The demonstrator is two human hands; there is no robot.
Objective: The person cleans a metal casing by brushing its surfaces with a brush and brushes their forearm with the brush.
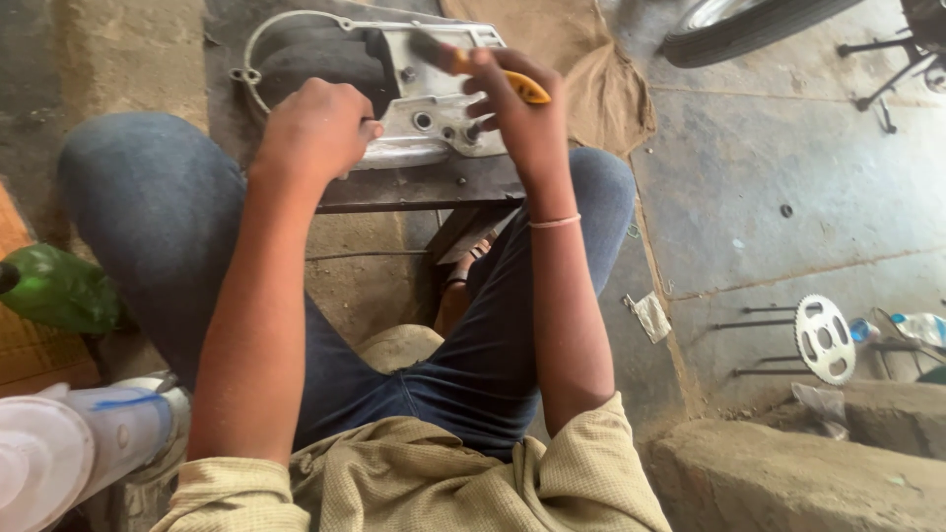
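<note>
- The person sits low with both knees up, in blue jeans and a tan shirt.
- A silver metal engine cover (424,99) lies on a dark metal surface (414,187) in front of the knees.
- The cover has a round part on its left side and small bolt holes on its right side.
- The left hand (315,128) is curled up, with its fingers pressed against the near edge of the cover, holding it.
- The right hand (517,108) is closed around a brush with a yellow handle (517,87).
- The dark end of the brush points to the left and sits over the top of the cover.
- I cannot tell if the brush hairs touch the metal.
- A thin band (555,223) goes around the right wrist.
- A brown cloth (591,79) lies on the floor behind the cover, to the right.
- A black tyre (749,25) shows at the top right.
- A toothed metal wheel (824,338) lies on the grey floor far to the right, with a few long thin rods (754,323) beside it.
- A green plastic bag (59,288) sits on the left.
- A white bottle with a blue mark (79,443) lies in the bottom left corner, near the camera.
</note>
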